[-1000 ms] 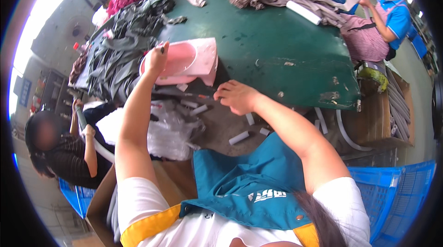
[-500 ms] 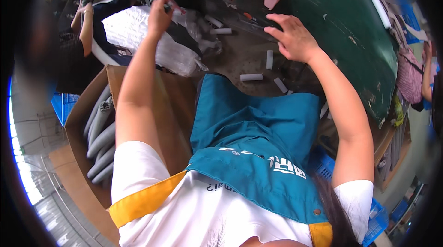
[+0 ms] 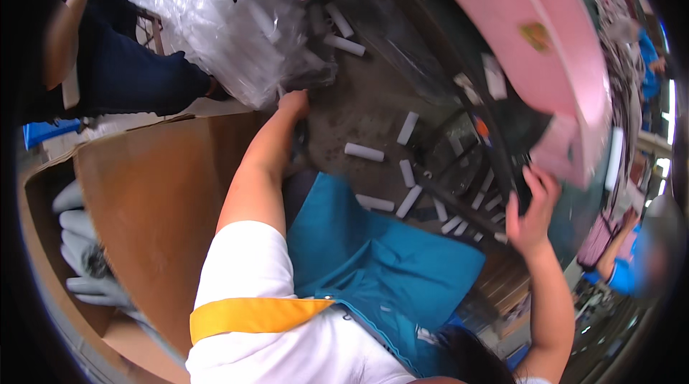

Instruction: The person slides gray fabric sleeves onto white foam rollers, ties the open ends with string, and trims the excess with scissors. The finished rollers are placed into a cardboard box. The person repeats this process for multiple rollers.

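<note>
Head view: a low reach at the plastic bag (image 3: 208, 18), judged the step in hand.
Cardboard box (image 3: 161, 219) lies below-left of my left hand (image 3: 293, 102), the bag just above-left; pink tub (image 3: 552, 61) above my right hand (image 3: 532, 210), which is half open, thumb apart, apparently empty; white tubes (image 3: 364, 152) between both hands. My left grip I cannot tell; next calls, I judge, for sure finger placement.

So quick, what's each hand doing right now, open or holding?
Left hand: beside the clear plastic bag; grip can't be told.
Right hand: open, thumb apart from fingers, near the pink tub.
</note>
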Action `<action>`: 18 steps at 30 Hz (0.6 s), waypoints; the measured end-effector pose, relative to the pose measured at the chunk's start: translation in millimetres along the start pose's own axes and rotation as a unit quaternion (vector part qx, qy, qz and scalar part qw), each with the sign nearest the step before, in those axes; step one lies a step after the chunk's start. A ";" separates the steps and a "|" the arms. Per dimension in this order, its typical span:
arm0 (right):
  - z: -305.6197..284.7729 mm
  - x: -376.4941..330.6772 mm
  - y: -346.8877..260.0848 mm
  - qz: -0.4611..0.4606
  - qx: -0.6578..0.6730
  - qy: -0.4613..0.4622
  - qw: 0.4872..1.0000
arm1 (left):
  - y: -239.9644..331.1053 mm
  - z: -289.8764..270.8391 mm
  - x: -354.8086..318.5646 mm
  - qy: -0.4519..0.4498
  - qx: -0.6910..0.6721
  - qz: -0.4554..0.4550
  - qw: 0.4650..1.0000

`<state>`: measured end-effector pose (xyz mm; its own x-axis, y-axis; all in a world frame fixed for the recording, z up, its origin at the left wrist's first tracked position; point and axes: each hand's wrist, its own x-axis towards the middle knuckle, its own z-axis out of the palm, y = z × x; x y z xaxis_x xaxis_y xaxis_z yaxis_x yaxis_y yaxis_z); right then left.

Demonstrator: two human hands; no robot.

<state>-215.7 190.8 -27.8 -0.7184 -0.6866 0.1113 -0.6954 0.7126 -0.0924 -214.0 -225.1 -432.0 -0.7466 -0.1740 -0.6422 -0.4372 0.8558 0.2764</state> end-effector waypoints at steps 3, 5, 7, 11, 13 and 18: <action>0.3 -15.3 8.9 0.010 -0.005 -0.026 1.000 | -10.0 38.3 46.5 0.019 0.021 0.040 0.999; -6.8 -22.6 8.6 0.025 -0.029 -0.034 0.999 | -19.1 61.3 83.1 0.004 0.010 0.047 0.999; -9.8 -31.5 12.7 0.032 -0.035 -0.039 0.998 | -28.4 84.7 111.8 0.064 -0.002 0.036 0.997; -7.1 -48.9 23.4 0.029 -0.050 0.010 0.998 | -40.1 98.0 157.3 0.030 -0.053 -0.042 0.997; -3.4 -64.6 37.0 0.028 -0.044 0.061 0.997 | -45.2 94.5 170.6 -0.028 -0.016 -0.040 0.999; -7.6 -63.3 32.6 0.036 -0.083 0.064 0.994 | -53.6 79.7 186.6 0.094 -0.091 -0.110 0.985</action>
<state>-192.7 258.6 -30.4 -0.7505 -0.6168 0.2372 -0.6225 0.7804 0.0596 -289.9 -264.6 -623.7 -0.6957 -0.4471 -0.5622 -0.6690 0.6882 0.2806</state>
